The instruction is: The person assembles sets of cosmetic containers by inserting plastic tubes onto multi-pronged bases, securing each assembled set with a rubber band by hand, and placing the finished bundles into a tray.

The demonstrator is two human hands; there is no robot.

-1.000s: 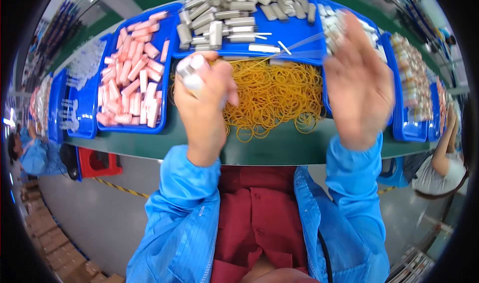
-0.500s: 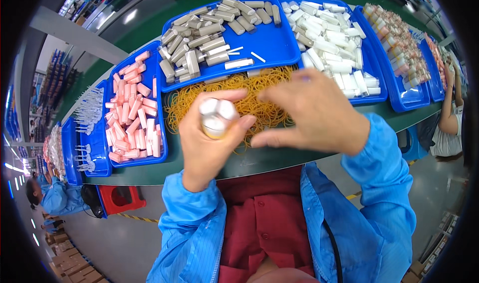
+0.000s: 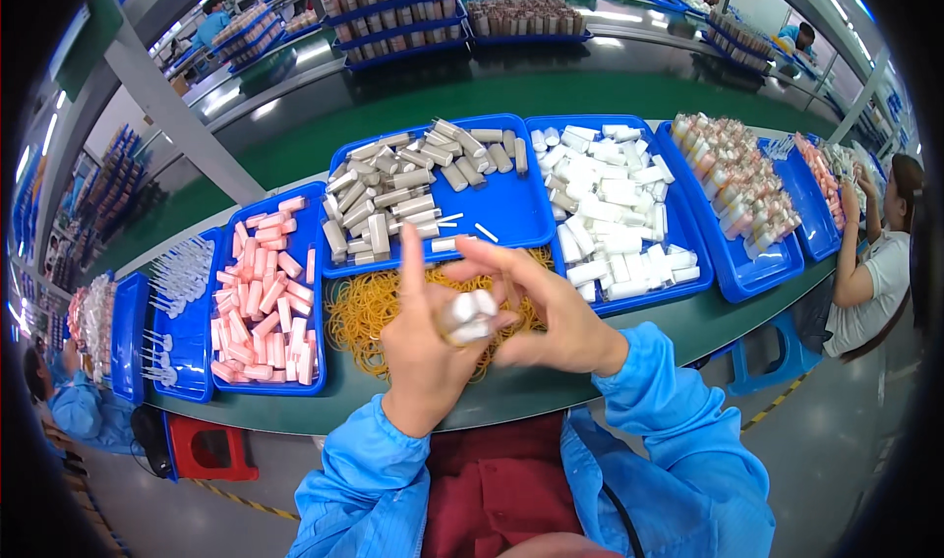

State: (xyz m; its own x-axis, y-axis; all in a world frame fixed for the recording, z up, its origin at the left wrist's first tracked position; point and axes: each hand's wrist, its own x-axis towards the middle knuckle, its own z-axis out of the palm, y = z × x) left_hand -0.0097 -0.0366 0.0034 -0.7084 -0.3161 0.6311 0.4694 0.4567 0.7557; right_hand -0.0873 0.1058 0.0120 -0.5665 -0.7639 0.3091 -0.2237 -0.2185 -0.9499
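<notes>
Above a heap of yellow rubber bands (image 3: 366, 307), my left hand (image 3: 423, 361) grips a small bundle of white tubes (image 3: 472, 314), their ends facing up. The index finger of that hand points up and away. My right hand (image 3: 568, 324) is close on the bundle's right side, fingers curved and spread, thumb apart from them. Motion blurs the fingertips, and whether a rubber band is stretched between them cannot be seen. Behind the heap is a blue tray (image 3: 497, 204) of grey tubes and a few thin white sticks.
Pink tubes fill a blue tray (image 3: 320, 347) on the left, beside trays of clear-white stemmed parts (image 3: 182, 278). White tubes lie in a blue tray (image 3: 693, 288) on the right, then bundled pieces (image 3: 733, 184). A co-worker (image 3: 875, 273) sits far right. Stacked trays (image 3: 398, 22) stand across.
The view has tilted up, bringing the far bench into sight. My right hand has come in against the bundle, and my left index finger has straightened upward.
</notes>
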